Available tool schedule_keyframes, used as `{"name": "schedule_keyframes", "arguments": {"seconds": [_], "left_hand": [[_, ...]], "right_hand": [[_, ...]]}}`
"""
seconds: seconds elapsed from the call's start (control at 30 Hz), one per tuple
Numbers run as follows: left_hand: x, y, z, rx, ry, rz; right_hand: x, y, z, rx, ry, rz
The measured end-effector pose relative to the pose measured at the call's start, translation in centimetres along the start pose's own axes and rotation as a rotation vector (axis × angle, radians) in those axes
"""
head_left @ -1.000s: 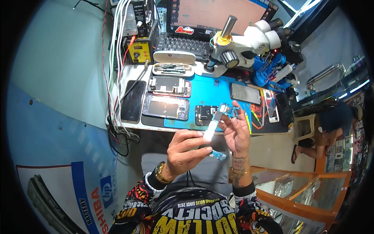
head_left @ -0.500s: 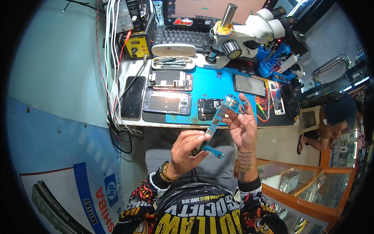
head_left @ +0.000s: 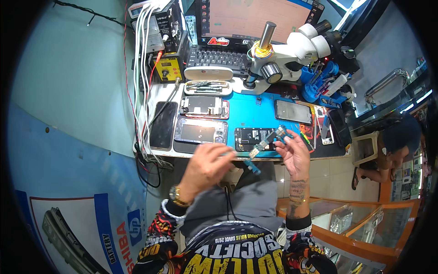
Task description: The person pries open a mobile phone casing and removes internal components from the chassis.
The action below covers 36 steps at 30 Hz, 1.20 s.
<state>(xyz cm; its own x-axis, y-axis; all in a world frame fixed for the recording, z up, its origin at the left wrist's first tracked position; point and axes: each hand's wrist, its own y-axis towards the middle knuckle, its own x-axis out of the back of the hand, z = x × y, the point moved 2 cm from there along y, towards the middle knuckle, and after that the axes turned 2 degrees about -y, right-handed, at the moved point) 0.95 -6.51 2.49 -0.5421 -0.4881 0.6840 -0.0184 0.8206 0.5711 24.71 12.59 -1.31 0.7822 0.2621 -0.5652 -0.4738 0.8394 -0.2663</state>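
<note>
A long, narrow blue phone circuit board [head_left: 258, 150] hangs slantwise over the table's near edge. My right hand [head_left: 295, 154] is closed on its upper end, pinching it between thumb and fingers. Left of the board, my left hand [head_left: 207, 167] is in the air with its fingers drawn together, smeared by motion. Something small and greyish may be at its fingertips, too blurred to name. Behind the circuit board, an opened phone [head_left: 248, 137] with dark insides lies on the blue mat [head_left: 246, 114].
Opened phone bodies [head_left: 200, 131] and a dark phone [head_left: 164, 125] lie at left, near a case of screwdriver bits [head_left: 207, 87]. A microscope [head_left: 296, 48] stands behind the mat. A phone screen [head_left: 293, 112] and blue tool holder [head_left: 311, 91] are at right. Cables [head_left: 141, 91] hang left.
My left hand has come off the circuit board and moved left. My right hand, still holding the board, has shifted slightly right and down. The view has tilted a little.
</note>
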Motion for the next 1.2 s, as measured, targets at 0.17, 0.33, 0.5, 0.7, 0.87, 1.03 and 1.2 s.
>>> {"name": "schedule_keyframes", "arguments": {"seconds": [0.17,0.33,0.5,0.7,0.87,1.03,1.2], "left_hand": [[4.9,0.0,4.8,0.159,0.292,0.101],[6.3,0.0,8.2,0.133,0.304,0.227],[5.9,0.2,7.8,0.054,0.334,0.260],[5.1,-1.0,7.5,-0.049,0.346,0.149],[4.7,-1.6,6.8,-0.070,0.327,0.048],[4.6,-1.0,4.9,-0.075,0.305,0.036],[2.3,1.6,2.0,-0.131,0.235,0.031]], "right_hand": [[3.0,-1.7,2.3,0.073,0.000,-0.041],[3.5,-3.5,2.1,0.104,-0.083,-0.113],[4.2,-4.0,1.3,0.116,-0.039,-0.143],[5.0,-4.4,1.3,0.131,-0.033,-0.130],[5.1,-4.8,1.3,0.143,-0.032,-0.160],[4.8,-4.8,1.1,0.125,-0.040,-0.154],[4.8,-4.6,0.8,0.133,-0.042,-0.144]]}}
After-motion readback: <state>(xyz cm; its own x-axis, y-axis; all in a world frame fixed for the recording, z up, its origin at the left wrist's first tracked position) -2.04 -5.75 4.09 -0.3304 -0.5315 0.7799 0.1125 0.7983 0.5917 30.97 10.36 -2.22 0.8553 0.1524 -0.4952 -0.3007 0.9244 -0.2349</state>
